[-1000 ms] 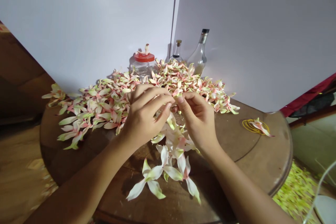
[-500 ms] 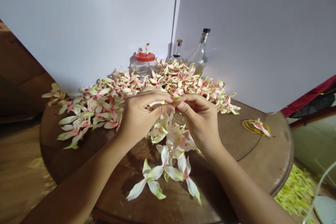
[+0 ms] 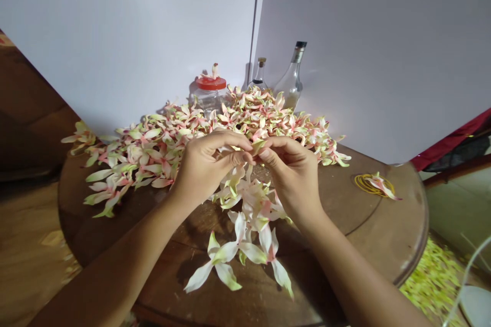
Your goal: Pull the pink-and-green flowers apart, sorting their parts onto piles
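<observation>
My left hand (image 3: 215,161) and my right hand (image 3: 294,173) meet over the middle of the table, thumbs and fingertips pinched together. Between them is a small pale green and pink flower (image 3: 259,147), mostly covered by the fingers. Below the hands lies a loose cluster of white and pink flowers (image 3: 255,202). The nearest bloom (image 3: 226,254) has spread white petals with green tips. Behind both hands, a large heap of similar flowers (image 3: 148,150) stretches across the back of the table.
The round brown table (image 3: 368,230) stands against pale wall panels. Among the heap at the back are a red-lidded jar (image 3: 210,93), a small corked bottle (image 3: 261,74) and a taller glass bottle (image 3: 293,76). Yellow loops (image 3: 362,184) lie at right with one flower. Yellow-green petals (image 3: 431,276) cover the floor.
My left fingers and thumb have shifted slightly around the small flower, and a bit more of its green part shows. My right hand holds almost the same position.
</observation>
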A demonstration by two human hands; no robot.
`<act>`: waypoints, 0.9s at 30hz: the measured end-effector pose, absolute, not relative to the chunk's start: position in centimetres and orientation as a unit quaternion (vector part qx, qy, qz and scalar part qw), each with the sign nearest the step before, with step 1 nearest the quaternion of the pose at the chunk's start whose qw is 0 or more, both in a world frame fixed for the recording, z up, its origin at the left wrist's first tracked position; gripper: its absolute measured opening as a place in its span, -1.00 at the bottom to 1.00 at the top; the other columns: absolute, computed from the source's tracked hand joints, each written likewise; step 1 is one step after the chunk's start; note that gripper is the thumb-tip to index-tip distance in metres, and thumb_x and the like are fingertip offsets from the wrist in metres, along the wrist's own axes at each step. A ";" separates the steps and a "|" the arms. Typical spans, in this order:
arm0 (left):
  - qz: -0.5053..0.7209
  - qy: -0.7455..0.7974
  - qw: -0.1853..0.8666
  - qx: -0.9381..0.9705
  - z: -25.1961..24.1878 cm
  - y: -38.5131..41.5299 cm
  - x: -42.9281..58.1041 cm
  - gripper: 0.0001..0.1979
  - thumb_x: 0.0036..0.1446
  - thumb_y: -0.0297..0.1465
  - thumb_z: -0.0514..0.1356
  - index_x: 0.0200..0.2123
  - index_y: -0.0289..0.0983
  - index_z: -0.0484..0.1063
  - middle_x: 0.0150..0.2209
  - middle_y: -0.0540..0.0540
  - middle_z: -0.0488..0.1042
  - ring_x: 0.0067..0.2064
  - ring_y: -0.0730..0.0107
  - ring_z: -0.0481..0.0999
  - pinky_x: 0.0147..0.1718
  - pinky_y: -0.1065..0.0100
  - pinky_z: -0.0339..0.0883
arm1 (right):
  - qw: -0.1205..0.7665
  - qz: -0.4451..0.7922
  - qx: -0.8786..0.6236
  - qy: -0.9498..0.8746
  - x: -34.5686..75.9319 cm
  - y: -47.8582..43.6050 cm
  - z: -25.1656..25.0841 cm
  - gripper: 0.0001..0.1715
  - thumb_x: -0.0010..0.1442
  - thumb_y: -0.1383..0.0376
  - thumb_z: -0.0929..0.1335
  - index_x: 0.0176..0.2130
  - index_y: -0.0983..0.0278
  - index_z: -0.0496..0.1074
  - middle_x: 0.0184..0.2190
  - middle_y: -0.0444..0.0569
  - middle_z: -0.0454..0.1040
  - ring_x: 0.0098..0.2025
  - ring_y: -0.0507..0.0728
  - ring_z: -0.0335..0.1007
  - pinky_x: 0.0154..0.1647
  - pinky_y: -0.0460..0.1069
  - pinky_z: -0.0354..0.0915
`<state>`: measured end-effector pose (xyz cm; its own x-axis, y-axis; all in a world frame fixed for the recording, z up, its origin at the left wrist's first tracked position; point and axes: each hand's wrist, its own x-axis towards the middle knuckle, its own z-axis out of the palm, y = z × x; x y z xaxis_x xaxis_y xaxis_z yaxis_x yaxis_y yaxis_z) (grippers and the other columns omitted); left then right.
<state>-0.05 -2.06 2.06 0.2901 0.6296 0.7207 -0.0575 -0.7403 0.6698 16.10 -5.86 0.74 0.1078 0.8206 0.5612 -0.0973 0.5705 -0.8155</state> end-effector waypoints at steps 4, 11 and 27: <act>0.560 0.198 0.314 0.741 2.2 -2.2 0.0 -0.91 0.13 -0.34 0.38 -0.31 -0.22 0.59 -0.27 -0.08 0.60 -0.30 0.39 0.60 -0.31 0.36 0.55 | 0.675 0.339 -0.314 -0.575 16.1 -5.9 0.7 -0.95 0.20 0.27 0.49 -0.31 0.18 0.55 -0.41 -0.16 0.56 -0.38 0.03 0.48 -0.31 -0.01 0.42; 0.555 0.203 0.324 0.739 2.3 -2.2 0.2 -0.87 0.12 -0.29 0.40 -0.34 -0.22 0.59 -0.31 -0.08 0.61 -0.29 0.37 0.61 -0.32 0.37 0.55 | 0.675 0.335 -0.312 -0.579 16.1 -6.0 0.6 -0.96 0.22 0.26 0.47 -0.30 0.16 0.54 -0.41 -0.16 0.55 -0.37 0.04 0.48 -0.28 0.01 0.43; 0.513 0.233 -0.036 0.825 2.3 -2.5 0.2 -0.92 0.23 -0.53 0.17 -0.30 -0.25 0.42 -0.22 -0.10 0.56 -0.08 0.25 0.52 -0.03 0.17 0.41 | 0.643 0.339 -0.358 -0.586 15.8 -6.0 0.7 -0.82 0.28 0.16 0.42 -0.24 0.23 0.47 -0.36 -0.09 0.51 -0.31 0.05 0.47 -0.22 0.01 0.42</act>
<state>0.22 -2.50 2.26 0.3638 0.3483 0.8639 0.4215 -0.8886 0.1808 15.78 -5.97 0.65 0.0835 0.8557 0.5106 -0.0162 0.5135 -0.8579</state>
